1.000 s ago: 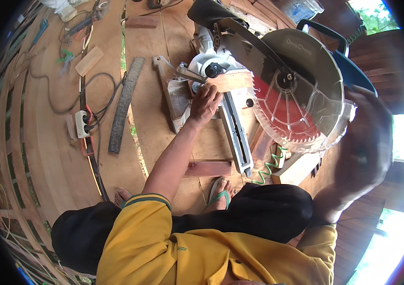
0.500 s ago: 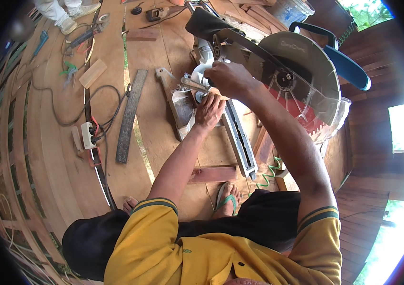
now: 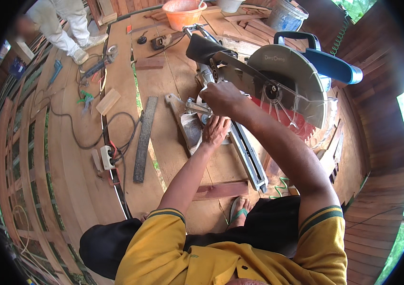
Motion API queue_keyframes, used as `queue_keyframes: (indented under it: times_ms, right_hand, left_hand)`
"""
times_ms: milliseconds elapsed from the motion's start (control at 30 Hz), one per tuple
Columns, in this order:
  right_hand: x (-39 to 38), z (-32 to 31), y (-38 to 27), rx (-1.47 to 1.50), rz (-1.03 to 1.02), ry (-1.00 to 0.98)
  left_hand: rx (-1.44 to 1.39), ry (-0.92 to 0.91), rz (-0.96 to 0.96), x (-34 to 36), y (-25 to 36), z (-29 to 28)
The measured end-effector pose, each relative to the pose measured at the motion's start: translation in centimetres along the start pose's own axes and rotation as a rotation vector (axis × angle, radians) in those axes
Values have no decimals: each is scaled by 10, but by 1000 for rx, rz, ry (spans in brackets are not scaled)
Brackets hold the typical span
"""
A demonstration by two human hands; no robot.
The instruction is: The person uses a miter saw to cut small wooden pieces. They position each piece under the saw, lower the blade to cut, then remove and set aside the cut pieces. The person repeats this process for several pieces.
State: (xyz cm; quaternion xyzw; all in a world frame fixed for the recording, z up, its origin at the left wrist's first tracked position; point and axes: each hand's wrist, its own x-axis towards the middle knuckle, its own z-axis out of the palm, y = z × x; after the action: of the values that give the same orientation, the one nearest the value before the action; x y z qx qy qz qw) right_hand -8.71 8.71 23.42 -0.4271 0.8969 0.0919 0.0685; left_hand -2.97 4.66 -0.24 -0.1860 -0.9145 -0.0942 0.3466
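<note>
A large mitre saw (image 3: pixel 287 66) with a red toothed blade, grey guard and blue handle stands on the plank floor before me. My right hand (image 3: pixel 223 99) is closed like a fist above the saw's base, beside its metal clamp parts (image 3: pixel 196 107). Whatever it grips is hidden beneath the fingers. Just below it, my left hand (image 3: pixel 215 130) rests back up on the base, fingers stretched forward and slightly apart. Its fingertips are partly covered by the right hand. The slotted arm of the base (image 3: pixel 249 156) extends toward me, right of the left hand.
Left of the saw lie a dark rough strip (image 3: pixel 146 140), a power strip (image 3: pixel 107 157) with cables, and a wood block (image 3: pixel 108 101). A reddish board (image 3: pixel 222 190) lies near my foot. An orange basin (image 3: pixel 182 15) and a bucket (image 3: pixel 286 16) stand behind. Another person's legs (image 3: pixel 71 26) show far left.
My view has tilted up, so the scene sits lower and the basin shows more. Both hands stay at the saw's base, with the right hand still closed.
</note>
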Motion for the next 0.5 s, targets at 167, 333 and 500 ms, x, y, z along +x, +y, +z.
queue_keyframes:
  times_ms: [167,333,500]
  right_hand:
    - [-1,-4,-12,116,176,-5]
    - [-8,4,0,132,51,63]
    - [1,3,-3,136,200,-36]
  left_hand:
    - [21,-59,0,-7,-5,6]
    - [20,-104,-2,-8,-1,7]
    - [45,-94,27,-8,-1,5]
